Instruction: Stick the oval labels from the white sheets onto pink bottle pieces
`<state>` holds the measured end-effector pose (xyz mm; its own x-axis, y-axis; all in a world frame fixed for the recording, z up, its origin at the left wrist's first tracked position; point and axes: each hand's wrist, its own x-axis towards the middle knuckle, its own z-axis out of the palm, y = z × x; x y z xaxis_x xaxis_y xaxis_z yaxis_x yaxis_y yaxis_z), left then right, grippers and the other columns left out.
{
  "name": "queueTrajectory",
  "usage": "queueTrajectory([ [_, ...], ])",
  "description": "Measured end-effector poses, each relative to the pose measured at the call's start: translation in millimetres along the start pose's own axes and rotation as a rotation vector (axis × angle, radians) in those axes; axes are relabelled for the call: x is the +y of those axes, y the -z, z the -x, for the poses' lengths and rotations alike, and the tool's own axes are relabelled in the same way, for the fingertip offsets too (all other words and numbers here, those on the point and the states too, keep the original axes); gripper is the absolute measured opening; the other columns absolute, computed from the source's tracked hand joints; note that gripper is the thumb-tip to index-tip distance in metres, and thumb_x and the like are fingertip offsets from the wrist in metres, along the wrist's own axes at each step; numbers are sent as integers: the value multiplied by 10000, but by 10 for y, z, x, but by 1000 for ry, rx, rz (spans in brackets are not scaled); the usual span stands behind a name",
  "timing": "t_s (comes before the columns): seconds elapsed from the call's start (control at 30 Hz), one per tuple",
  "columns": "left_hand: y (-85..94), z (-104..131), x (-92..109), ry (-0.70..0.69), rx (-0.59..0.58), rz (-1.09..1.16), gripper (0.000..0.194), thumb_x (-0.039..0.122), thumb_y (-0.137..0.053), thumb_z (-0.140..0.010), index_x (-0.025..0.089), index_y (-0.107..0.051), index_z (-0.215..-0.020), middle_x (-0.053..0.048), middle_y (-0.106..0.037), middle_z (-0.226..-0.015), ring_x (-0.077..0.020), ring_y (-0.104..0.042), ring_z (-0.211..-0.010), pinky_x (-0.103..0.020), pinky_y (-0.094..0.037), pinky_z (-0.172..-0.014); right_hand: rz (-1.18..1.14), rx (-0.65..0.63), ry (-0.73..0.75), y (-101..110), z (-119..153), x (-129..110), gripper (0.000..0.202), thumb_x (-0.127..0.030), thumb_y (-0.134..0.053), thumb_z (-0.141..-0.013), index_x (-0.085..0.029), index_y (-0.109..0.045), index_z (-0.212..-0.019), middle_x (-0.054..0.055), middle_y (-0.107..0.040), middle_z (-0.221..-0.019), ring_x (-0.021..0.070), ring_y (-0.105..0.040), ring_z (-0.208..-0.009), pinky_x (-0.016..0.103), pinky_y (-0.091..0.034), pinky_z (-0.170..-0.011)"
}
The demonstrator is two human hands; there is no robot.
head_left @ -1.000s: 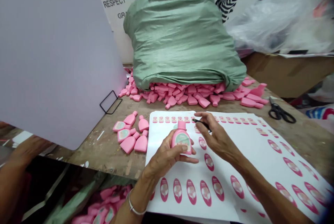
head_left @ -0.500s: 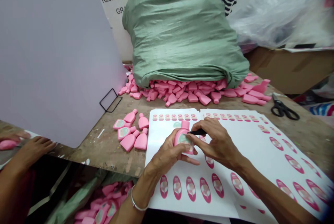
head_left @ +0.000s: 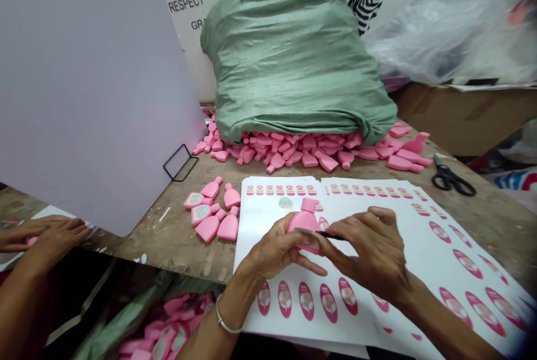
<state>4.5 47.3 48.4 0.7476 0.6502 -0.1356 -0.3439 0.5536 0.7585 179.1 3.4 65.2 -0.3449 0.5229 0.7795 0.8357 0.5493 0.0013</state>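
Observation:
Over the white sticker sheets (head_left: 310, 270), my left hand (head_left: 272, 248) grips a small pink bottle (head_left: 305, 219) by its lower part, cap pointing up. The bottle's visible face is plain pink. My right hand (head_left: 369, 248) is closed on a thin black tool (head_left: 333, 235), whose pale, flat tip lies across the front of the bottle. Rows of pink oval stickers and small labels are printed on the sheets, and one round green sticker (head_left: 286, 203) lies just behind the bottle. Several pink bottles (head_left: 208, 228) rest left of the sheets, two with green labels showing.
A green sack (head_left: 293, 52) stands at the back over a heap of pink bottles (head_left: 293, 147). Black scissors (head_left: 453, 178) lie at the right. A pale panel (head_left: 92, 86) with a black wire stand (head_left: 180, 164) rises at left, beside another person's hands (head_left: 54, 234). More bottles (head_left: 168, 326) fill a bag below.
The bottle has turned from its green-labelled face to a plain pink one. My right hand has shifted right and down, and the tool now crosses the bottle lower.

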Motion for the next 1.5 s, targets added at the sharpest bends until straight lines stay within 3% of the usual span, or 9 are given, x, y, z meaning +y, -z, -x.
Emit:
queueTrajectory([
  [0.1, 4, 19, 4, -7, 10, 18, 273, 185, -676, -712, 143, -541, -945, -63, -599, -856, -174, -613, -774, -364, -584, -614, 5, -60, -13, 37, -9, 63, 159, -296, -697, -769, -227, -591, -865, -16, -679, -697, 153, -592, -618, 359, -347, -746],
  [0.23, -18, 42, 0, 9, 64, 16, 278, 150, -693, -686, 136, -560, -929, -65, -599, -890, -170, -611, -766, -354, -583, -617, -51, -146, -336, 64, -80, 223, 364, -481, -648, -771, -195, -576, -984, 83, -665, -902, 245, -606, -825, 399, -412, -780],
  [0.43, -49, 53, -57, 41, 24, 49, 292, 156, -697, -710, 145, -574, -974, -33, -572, -811, -173, -620, -784, -370, -581, -667, -599, -337, -730, -140, -93, 68, 651, -446, -705, -702, -232, -424, -1248, 108, -555, -1235, 248, -568, -1090, 374, -496, -870],
  [0.53, -55, 62, -53, 68, 9, 43, 293, 125, -675, -718, 144, -567, -990, -38, -571, -819, -177, -621, -806, -355, -583, -649, -613, -300, -834, -272, -88, 16, 623, -451, -695, -701, -210, -452, -1222, 122, -562, -1221, 265, -554, -1109, 434, -470, -921],
  [0.7, -65, 21, 0, 94, -55, 96, 263, 110, -616, -747, 138, -577, -1006, -63, -614, -812, -185, -636, -806, -353, -585, -645, -763, -344, -809, -339, -86, 151, 636, -496, -670, -725, -220, -458, -1257, 108, -556, -1231, 258, -546, -1103, 415, -464, -925],
  [0.9, -29, -41, -15, 108, -53, 135, 243, 81, -580, -752, 122, -597, -991, -61, -603, -791, -163, -625, -750, -366, -589, -630, -1100, -404, -1077, -370, -24, 277, 612, -644, -308, -868, -172, -551, -1172, 52, -603, -790, 176, -586, -664, 323, -524, -599],
  [1.1, -14, -10, -52, 130, -5, 138, 425, -2, -631, -666, 148, -562, -1058, -30, -578, -813, -133, -607, -769, -398, -580, -720, -915, -409, -996, -311, 21, 175, 742, -494, -751, -620, -241, -463, -1256, 65, -571, -1041, 207, -565, -915, 317, -499, -739],
  [1.33, -61, 36, -69, 98, -9, 36, 498, 38, -660, -650, 148, -525, -1117, -52, -597, -834, -168, -607, -803, -398, -574, -711, -1080, -364, -1019, -329, -91, 45, 316, -475, -638, -769, -187, -543, -856, -34, -462, -697, 99, -435, -614, 223, -405, -534],
  [1.5, -50, 11, -34, 71, 123, -2, 263, 331, -628, -792, 132, -565, -952, -57, -580, -786, -146, -584, -668, -306, -557, -556, -950, -463, -865, -521, -101, 441, 386, -533, -473, -860, -173, -597, -795, -13, -517, -661, 110, -467, -599, 242, -410, -558],
])
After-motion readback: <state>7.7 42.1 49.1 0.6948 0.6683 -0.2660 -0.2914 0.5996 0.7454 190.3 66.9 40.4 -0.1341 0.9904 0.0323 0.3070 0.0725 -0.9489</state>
